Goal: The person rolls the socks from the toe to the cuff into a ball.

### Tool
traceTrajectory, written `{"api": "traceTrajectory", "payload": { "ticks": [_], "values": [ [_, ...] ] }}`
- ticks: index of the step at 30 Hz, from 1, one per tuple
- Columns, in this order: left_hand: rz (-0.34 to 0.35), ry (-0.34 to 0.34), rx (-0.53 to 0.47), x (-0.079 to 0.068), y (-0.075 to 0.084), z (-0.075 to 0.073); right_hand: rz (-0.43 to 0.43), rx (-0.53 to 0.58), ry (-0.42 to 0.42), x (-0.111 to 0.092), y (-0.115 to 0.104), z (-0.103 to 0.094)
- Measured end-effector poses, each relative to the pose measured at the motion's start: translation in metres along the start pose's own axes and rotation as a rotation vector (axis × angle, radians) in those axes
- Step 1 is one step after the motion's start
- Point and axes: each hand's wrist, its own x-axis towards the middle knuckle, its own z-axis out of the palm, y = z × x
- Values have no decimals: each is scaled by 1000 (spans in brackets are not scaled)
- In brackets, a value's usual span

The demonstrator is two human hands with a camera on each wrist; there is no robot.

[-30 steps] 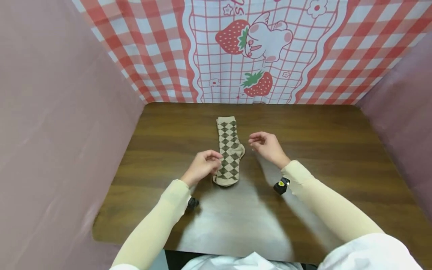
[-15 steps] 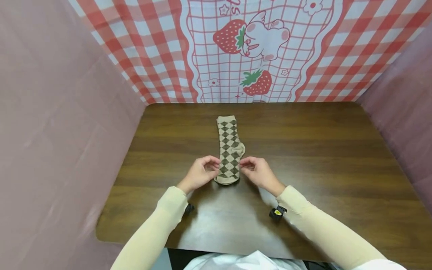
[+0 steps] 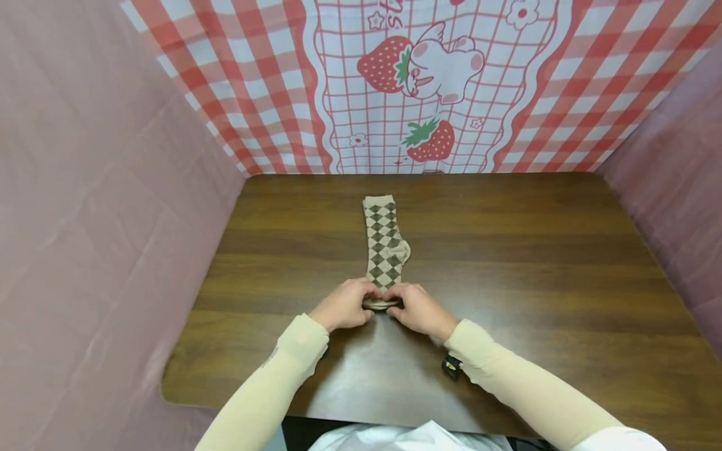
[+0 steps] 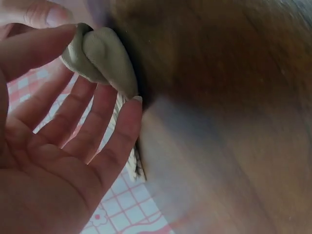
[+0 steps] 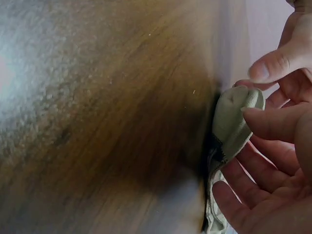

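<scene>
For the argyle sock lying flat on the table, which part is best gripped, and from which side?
Probably the toe end nearest the person. The sock lies flat and lengthwise on the table, cuff at the far end, so the rounded toe is the closest free edge. Pinching its two corners from the near side, as the left hand and right hand do, looks suitable: the fabric lifts off the wood there.

sock (image 3: 385,241): lies lengthwise on the worktop (image 3: 536,282), near its middle, one end toward the person
left hand (image 3: 345,305): at the sock's near end, left side
right hand (image 3: 418,309): at the same end, right side
cloth backdrop (image 3: 429,81): behind the worktop's far edge
</scene>
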Motion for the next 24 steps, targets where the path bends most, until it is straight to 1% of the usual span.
{"api": "traceTrajectory", "payload": {
  "ticks": [6, 9, 16, 19, 24],
  "values": [
    [-55, 64, -23, 2, -3, 5, -7, -30, 7, 4, 1, 4],
    [-67, 83, -25, 3, -4, 5, -6, -32, 23, 6, 2, 4],
    [-93, 121, -93, 3, -10, 9, 15, -33, 53, 11, 4, 9],
    [-84, 126, -103, 3, -12, 11, 27, -34, 83, 12, 4, 11],
    [-45, 116, -81, 1, -13, 11, 22, -69, 126, 13, 4, 15]
  ]
}}
